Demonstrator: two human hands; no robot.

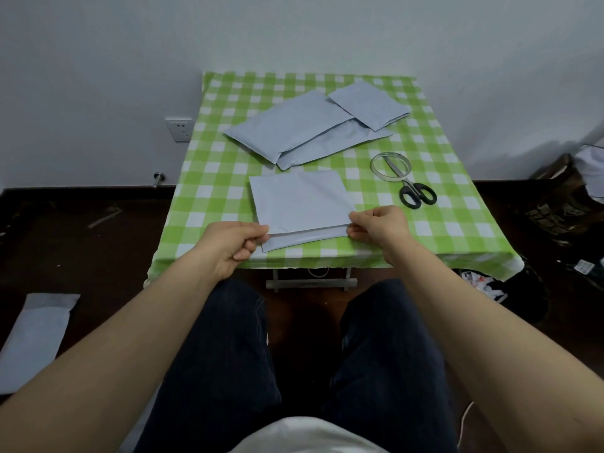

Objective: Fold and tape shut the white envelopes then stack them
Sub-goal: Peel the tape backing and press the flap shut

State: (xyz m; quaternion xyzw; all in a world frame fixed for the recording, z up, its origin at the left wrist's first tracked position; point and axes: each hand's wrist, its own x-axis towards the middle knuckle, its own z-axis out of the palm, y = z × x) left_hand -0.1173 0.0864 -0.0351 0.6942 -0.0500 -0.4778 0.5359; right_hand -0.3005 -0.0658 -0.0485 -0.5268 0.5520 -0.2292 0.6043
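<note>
Centre of frame: folded envelope (pixel 302 204) on the checked table (pixel 209 165). Left hand (pixel 235 243) and right hand (pixel 376 223) pinch its near corners. Align the edges squarely before creasing; the tape roll (pixel 390 166) lies upper right.

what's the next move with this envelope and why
Probably hold the envelope down with the left hand and reach the right hand to the tape: it is already folded, both hands pinch its near corners, and the tape lies on the right.
</note>
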